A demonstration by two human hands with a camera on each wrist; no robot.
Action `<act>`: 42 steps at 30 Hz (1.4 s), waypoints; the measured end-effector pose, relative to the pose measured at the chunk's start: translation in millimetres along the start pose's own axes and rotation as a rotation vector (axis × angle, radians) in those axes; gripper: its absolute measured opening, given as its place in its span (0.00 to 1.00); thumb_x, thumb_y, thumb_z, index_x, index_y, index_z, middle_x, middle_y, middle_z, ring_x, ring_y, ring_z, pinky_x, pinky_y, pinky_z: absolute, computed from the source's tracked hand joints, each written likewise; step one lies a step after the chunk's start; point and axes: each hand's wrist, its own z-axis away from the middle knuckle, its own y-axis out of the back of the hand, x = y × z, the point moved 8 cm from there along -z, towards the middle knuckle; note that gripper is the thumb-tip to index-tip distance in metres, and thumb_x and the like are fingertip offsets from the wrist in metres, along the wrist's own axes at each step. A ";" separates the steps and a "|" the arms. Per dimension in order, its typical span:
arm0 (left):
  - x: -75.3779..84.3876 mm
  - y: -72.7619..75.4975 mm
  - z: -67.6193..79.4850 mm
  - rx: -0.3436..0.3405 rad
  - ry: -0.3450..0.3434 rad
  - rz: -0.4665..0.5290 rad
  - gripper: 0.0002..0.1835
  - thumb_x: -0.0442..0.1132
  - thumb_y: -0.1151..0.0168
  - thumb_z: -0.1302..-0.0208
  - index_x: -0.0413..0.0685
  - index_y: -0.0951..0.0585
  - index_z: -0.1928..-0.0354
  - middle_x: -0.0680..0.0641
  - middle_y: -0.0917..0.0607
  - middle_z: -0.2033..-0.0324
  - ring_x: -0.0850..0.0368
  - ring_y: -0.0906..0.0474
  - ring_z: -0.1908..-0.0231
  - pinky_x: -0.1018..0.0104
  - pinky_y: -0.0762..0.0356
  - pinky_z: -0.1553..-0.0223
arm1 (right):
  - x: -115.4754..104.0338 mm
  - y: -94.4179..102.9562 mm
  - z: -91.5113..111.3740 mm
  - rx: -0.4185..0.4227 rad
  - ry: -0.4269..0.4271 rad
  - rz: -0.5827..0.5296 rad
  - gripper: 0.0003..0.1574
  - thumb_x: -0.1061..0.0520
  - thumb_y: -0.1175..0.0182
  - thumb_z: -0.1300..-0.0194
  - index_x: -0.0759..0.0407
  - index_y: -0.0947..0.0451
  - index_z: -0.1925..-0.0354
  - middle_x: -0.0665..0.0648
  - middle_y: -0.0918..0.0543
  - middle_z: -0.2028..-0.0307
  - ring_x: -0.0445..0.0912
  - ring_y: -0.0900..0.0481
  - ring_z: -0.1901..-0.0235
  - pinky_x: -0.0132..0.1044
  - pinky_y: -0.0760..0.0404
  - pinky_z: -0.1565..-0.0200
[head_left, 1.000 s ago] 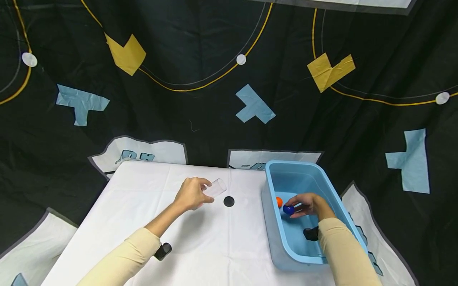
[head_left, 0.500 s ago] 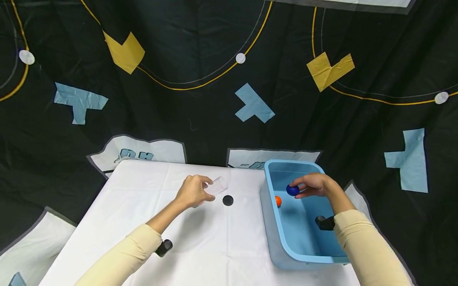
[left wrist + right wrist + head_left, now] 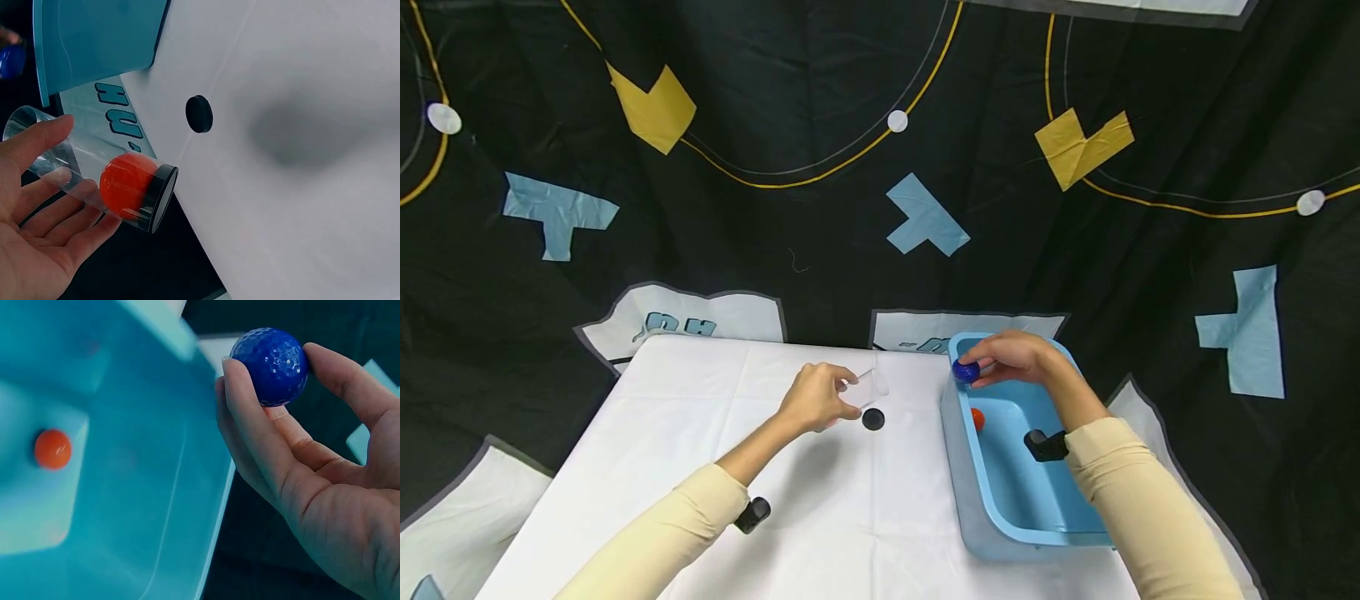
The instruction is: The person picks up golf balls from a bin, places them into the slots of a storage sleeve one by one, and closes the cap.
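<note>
In the head view my left hand (image 3: 815, 398) grips a clear plastic tube (image 3: 870, 388), tilted above the white table. The left wrist view shows an orange-red ball (image 3: 128, 185) inside it, at the end closed by a black cap; the other end is uncovered. My right hand (image 3: 1018, 357) pinches a blue golf ball (image 3: 966, 372) between thumb and fingertips, over the left rim of the blue tub (image 3: 942, 408). Its dimples show clearly in the right wrist view. On the tub's floor lies an orange ball (image 3: 53, 449). A loose black cap (image 3: 873, 419) rests on the table near the tube.
The white-covered table (image 3: 790, 533) reaches back to a black curtain (image 3: 820, 250) with yellow and blue tape shapes. The tub stands at the table's right side, its walls rising well above the tabletop. Black wrist cameras jut out below both forearms.
My right hand has lifted the blue golf ball from low in the tub and carried it back, then left to the rim. The left hand and tube have barely moved.
</note>
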 end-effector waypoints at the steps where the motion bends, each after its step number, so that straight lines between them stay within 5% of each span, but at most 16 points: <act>1: 1.0 -0.9 -0.2 -0.002 -0.001 0.002 0.24 0.39 0.16 0.60 0.46 0.11 0.56 0.43 0.09 0.64 0.54 0.14 0.64 0.63 0.18 0.65 | -3.4 -3.2 -2.2 -0.002 0.000 -0.001 0.27 0.54 0.40 0.27 0.73 0.27 0.40 0.68 0.22 0.45 0.53 0.14 0.52 0.40 0.14 0.51; 9: 4.1 -4.2 -2.3 -0.002 -0.013 -0.001 0.24 0.38 0.16 0.61 0.47 0.10 0.56 0.43 0.09 0.65 0.55 0.14 0.66 0.67 0.21 0.69 | -27.9 -35.2 -15.3 -0.021 0.002 -0.005 0.29 0.54 0.39 0.28 0.72 0.29 0.38 0.70 0.24 0.41 0.59 0.16 0.47 0.50 0.21 0.40; 25: 11.8 -8.4 -4.3 -0.021 -0.006 0.012 0.24 0.39 0.15 0.60 0.46 0.11 0.55 0.41 0.09 0.65 0.55 0.16 0.69 0.69 0.24 0.77 | -44.3 -80.6 -32.3 -0.026 0.010 0.030 0.24 0.53 0.33 0.32 0.69 0.20 0.45 0.67 0.16 0.49 0.52 0.11 0.59 0.45 0.15 0.50; 42: 14.7 -7.7 -3.7 0.002 -0.039 -0.013 0.24 0.40 0.15 0.60 0.47 0.10 0.56 0.41 0.09 0.63 0.49 0.13 0.61 0.58 0.15 0.62 | -43.0 -93.3 -38.2 0.014 0.009 0.012 0.24 0.53 0.29 0.37 0.71 0.18 0.50 0.67 0.15 0.55 0.53 0.10 0.62 0.45 0.14 0.51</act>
